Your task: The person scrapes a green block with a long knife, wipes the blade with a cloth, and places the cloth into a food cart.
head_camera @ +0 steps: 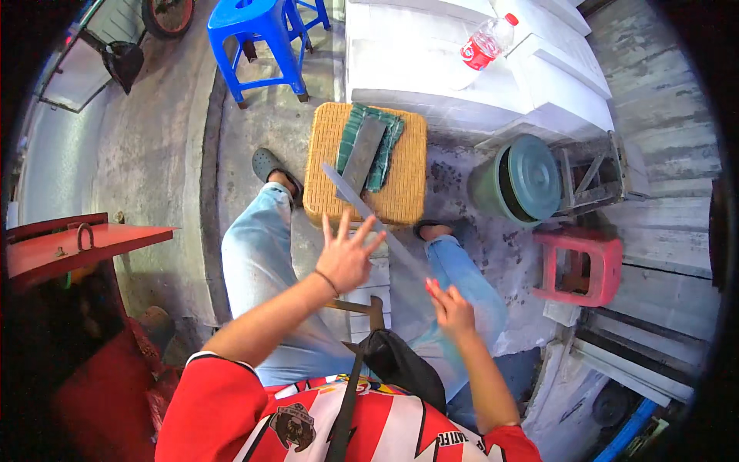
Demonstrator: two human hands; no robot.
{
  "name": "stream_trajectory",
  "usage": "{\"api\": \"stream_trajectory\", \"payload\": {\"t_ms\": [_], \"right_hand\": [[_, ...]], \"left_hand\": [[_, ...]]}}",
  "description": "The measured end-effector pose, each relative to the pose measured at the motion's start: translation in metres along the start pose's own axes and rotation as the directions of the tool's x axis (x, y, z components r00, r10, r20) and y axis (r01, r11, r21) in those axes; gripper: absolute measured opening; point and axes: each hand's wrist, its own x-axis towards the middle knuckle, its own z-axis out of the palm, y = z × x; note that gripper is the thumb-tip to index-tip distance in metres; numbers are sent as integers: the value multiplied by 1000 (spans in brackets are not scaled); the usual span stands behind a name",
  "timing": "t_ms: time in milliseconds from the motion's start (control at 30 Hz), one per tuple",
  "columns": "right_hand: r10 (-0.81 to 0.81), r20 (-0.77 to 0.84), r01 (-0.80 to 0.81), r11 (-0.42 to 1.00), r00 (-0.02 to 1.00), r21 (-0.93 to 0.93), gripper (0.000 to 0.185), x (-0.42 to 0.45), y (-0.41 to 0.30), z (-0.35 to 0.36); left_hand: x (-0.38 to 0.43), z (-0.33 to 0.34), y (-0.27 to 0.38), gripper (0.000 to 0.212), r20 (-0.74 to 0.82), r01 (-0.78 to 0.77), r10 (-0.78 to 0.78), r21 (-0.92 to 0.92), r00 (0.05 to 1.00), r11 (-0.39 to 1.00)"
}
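Observation:
My right hand [453,309] is closed round the red handle of a long knife [398,251], whose blade slants up and left to just over the wicker stool. The fingers of my left hand [346,257] are spread close beside the blade; whether they touch it I cannot tell. On the woven wicker stool [404,202] lies a folded green cloth [378,173], and across it rests a flat grey sharpening stone [364,153], tilted towards the lower left. The knife's tip is near the stone's lower end.
A blue plastic stool [260,23] stands at the upper left. White-painted steps [404,58] hold a plastic bottle with a red cap [488,43]. To the right are a lidded bucket [534,176] and a red plastic stool [606,268]. A red metal box [86,245] is at the left.

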Motion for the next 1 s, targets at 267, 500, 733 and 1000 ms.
{"api": "stream_trajectory", "payload": {"t_ms": [267, 500, 733, 1000], "right_hand": [[38, -85, -43, 998, 996, -53, 53, -77, -11, -28], [-133, -214, 141, 990, 968, 21, 47, 91, -24, -17], [-230, -138, 225, 973, 963, -52, 42, 297, -69, 0], [-160, -94, 163, 986, 983, 28, 42, 206, -33, -2]], "left_hand": [[-34, -10, 47, 75, 48, -59, 65, -115, 997, 992], [66, -35, -57, 76, -86, 18, -14, 41, 996, 999], [155, -63, -210, 73, -87, 265, -251, 240, 964, 934], [116, -38, -136, 74, -106, 128, -112, 160, 988, 979]]}}
